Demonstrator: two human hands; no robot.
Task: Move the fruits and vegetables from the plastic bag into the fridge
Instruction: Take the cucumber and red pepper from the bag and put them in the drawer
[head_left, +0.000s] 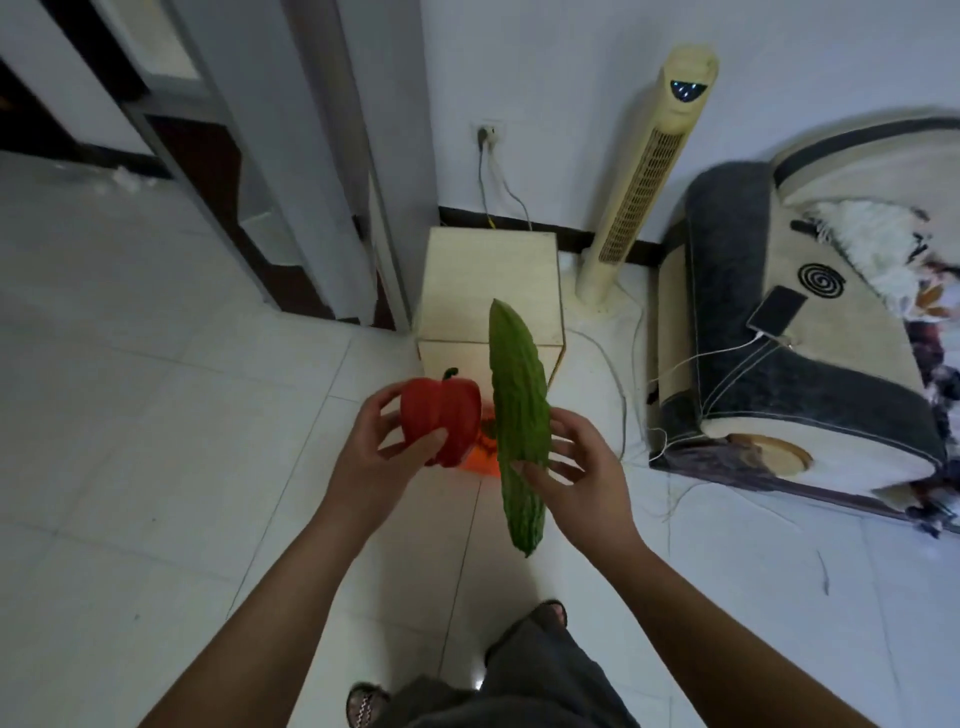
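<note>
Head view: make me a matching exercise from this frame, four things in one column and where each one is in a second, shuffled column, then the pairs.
Things
1. red pepper
2. bitter gourd
3. phone
4. tower fan

Places
A. stands on the floor by the wall
B. held in the right hand
C. lies on the sofa arm, cable attached
D. held in the left hand

Pairs: 1-D, 2-B, 3-C, 4-A

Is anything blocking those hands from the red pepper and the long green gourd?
Nothing visible does. The left hand grips the red pepper, and the right hand holds the green gourd, both above the orange bag.
</note>
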